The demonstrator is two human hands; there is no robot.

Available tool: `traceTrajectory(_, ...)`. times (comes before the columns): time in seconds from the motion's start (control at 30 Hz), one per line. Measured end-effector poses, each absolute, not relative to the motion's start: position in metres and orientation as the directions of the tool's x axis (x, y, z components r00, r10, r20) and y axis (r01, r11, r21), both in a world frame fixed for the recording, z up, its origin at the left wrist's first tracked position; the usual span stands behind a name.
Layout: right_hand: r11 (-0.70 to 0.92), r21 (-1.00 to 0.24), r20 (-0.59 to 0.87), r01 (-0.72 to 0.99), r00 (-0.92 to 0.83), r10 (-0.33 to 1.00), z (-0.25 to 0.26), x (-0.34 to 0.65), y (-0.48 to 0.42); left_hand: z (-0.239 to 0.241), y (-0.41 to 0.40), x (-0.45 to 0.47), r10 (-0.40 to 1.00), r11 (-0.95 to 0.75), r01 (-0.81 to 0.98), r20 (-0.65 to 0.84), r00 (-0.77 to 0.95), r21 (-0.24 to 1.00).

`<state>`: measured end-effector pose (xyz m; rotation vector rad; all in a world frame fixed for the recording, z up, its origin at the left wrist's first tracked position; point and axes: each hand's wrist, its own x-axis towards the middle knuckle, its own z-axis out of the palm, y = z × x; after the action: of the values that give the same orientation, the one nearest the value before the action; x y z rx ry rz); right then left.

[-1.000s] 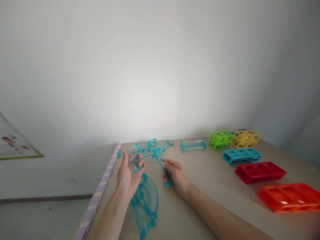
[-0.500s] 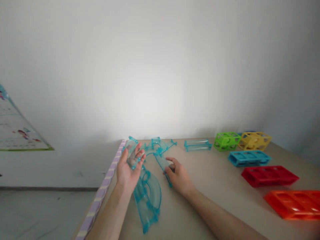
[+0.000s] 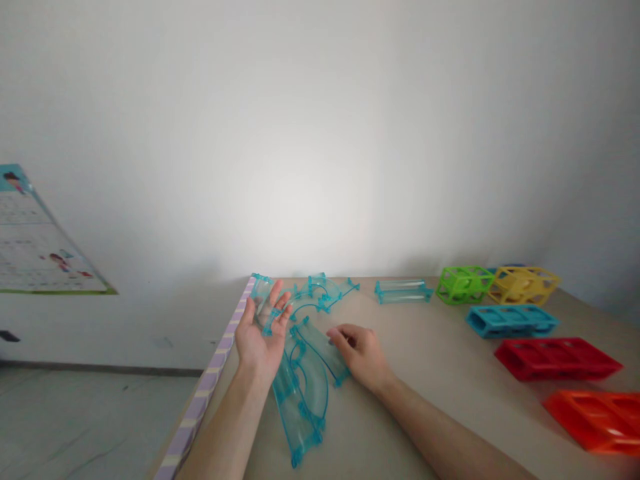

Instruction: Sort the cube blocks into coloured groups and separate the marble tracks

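Note:
My left hand (image 3: 263, 340) is palm up near the table's left edge, its fingers curled round a clear blue track piece (image 3: 263, 308). My right hand (image 3: 361, 353) has thumb and fingers drawn together beside a straight clear blue track piece (image 3: 320, 350) that lies flat. Its fingertips are at that piece's right edge; whether they touch it I cannot make out. Nearer to me lie a curved blue track piece (image 3: 316, 387) and another straight one (image 3: 295, 417), partly overlapping. Beyond the hands, several curved blue pieces (image 3: 323, 287) lie in a loose cluster.
One more clear blue track piece (image 3: 404, 291) lies by the wall. To the right are a green frame block (image 3: 465, 285), a yellow one (image 3: 523, 285), and blue (image 3: 513, 321), red (image 3: 557, 359) and orange (image 3: 597, 417) blocks. Striped trim (image 3: 215, 373) runs along the table's left edge.
The straight piece by my right hand has shifted left and nearer and now lies flat. My right fingers have closed together. The view has turned slightly left.

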<state>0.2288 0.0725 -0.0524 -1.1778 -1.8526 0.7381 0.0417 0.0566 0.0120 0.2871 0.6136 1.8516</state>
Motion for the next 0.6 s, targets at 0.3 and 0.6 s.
traceTrajectory(0.3, 0.694, -0.348, 0.623, 0.63, -0.398, 0.673, -0.056, 0.215, 0.129, 0.004, 0.059, 0.047, 0.942, -0.212, -0.782, -0.091, -0.324, 0.586)
traceTrajectory(0.6, 0.622, -0.186, 0.548, 0.761, -0.445, 0.708, -0.055, 0.198, 0.142, 0.001, 0.06, 0.048, 0.944, -0.198, -0.803, -0.111, -0.311, 0.562)
